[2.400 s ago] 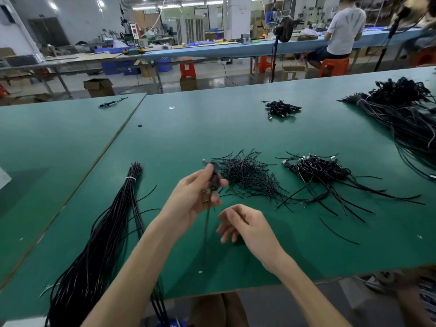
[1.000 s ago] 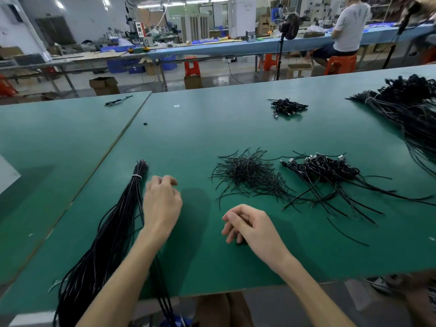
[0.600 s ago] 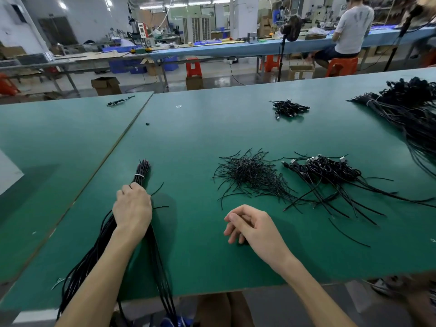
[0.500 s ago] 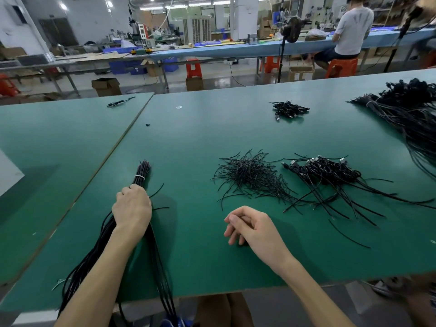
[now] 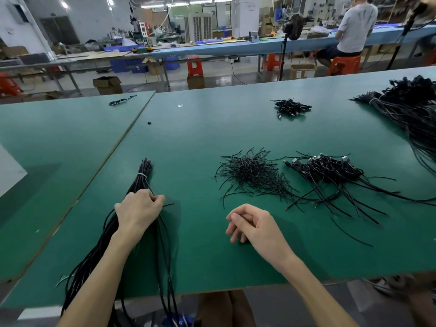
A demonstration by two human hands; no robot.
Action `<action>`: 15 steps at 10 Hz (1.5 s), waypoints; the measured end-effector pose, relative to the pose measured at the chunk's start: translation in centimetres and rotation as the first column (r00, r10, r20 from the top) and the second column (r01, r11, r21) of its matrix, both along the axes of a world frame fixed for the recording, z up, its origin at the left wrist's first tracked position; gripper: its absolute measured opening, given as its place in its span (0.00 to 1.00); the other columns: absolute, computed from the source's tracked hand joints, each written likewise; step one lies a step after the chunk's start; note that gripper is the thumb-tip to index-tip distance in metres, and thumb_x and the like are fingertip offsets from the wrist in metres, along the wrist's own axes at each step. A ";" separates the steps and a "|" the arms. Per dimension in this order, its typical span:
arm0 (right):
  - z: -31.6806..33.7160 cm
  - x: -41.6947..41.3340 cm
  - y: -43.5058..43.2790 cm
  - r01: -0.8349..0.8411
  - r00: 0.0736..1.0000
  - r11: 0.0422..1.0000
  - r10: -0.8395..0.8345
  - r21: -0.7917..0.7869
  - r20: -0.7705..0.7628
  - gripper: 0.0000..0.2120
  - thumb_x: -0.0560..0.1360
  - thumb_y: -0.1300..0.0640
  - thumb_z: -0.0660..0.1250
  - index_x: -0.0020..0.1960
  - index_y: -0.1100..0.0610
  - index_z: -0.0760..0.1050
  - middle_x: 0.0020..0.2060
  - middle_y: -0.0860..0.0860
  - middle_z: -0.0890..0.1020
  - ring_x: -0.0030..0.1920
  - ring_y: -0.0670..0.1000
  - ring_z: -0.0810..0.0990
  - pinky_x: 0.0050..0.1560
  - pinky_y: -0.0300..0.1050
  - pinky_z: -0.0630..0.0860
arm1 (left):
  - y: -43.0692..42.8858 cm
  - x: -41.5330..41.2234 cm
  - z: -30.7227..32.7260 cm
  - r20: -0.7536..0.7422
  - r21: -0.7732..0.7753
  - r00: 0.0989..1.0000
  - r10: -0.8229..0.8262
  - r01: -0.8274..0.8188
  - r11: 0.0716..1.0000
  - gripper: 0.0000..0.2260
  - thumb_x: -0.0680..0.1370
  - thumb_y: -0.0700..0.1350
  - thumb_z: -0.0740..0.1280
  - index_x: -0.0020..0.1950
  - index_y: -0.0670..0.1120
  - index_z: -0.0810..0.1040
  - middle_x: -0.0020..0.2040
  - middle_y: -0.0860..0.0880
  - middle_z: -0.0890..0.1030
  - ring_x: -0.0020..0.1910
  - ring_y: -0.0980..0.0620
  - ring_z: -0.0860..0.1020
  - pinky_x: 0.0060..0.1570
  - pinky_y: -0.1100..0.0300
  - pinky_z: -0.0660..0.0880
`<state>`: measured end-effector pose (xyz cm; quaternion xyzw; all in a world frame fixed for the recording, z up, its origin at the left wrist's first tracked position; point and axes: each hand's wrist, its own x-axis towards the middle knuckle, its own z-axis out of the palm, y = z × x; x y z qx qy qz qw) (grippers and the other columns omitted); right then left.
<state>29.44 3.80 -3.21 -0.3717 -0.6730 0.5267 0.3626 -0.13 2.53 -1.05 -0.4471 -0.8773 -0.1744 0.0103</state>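
The left hand, at lower left of the frame, curls its fingers round strands of the long bundle of black cables bound with a white tie, which lies on the green table and overhangs its near edge, while the right hand rests loosely curled at centre.

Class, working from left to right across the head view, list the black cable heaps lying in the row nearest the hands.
Tied cable bundle, held by the left hand → heap of short wires → heap of plug cables.
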 end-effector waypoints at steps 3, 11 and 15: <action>0.0 0.0 0.0 -0.005 1.000 1.000 0.005 0.000 0.002 0.06 0.84 0.60 0.64 0.51 0.57 0.79 0.40 0.53 0.86 0.36 0.52 0.85 0.36 0.42 0.78 | -1.4 0.5 1.2 0.321 0.040 0.932 -0.166 0.162 0.986 0.17 0.79 0.51 0.67 0.31 0.46 0.74 0.43 0.48 0.78 0.46 0.47 0.75 0.55 0.50 0.61; 0.4 0.5 0.0 0.050 0.972 0.996 -0.066 -0.074 -0.225 0.19 0.84 0.48 0.59 0.44 0.61 0.76 0.30 0.53 0.79 0.29 0.50 0.74 0.29 0.38 0.71 | 0.8 13.0 3.5 0.814 0.303 0.247 -0.526 0.592 0.747 0.20 0.85 0.55 0.60 0.55 0.38 0.80 0.46 0.46 0.85 0.44 0.50 0.83 0.46 0.56 0.80; 0.5 0.8 0.3 0.193 0.908 0.970 -0.234 -0.147 -0.348 0.18 0.86 0.49 0.58 0.47 0.60 0.78 0.32 0.54 0.80 0.29 0.49 0.75 0.28 0.37 0.71 | -2.0 10.1 3.2 0.862 0.347 -0.255 -0.438 0.927 0.144 0.11 0.86 0.46 0.62 0.58 0.38 0.79 0.45 0.47 0.83 0.34 0.51 0.80 0.30 0.60 0.68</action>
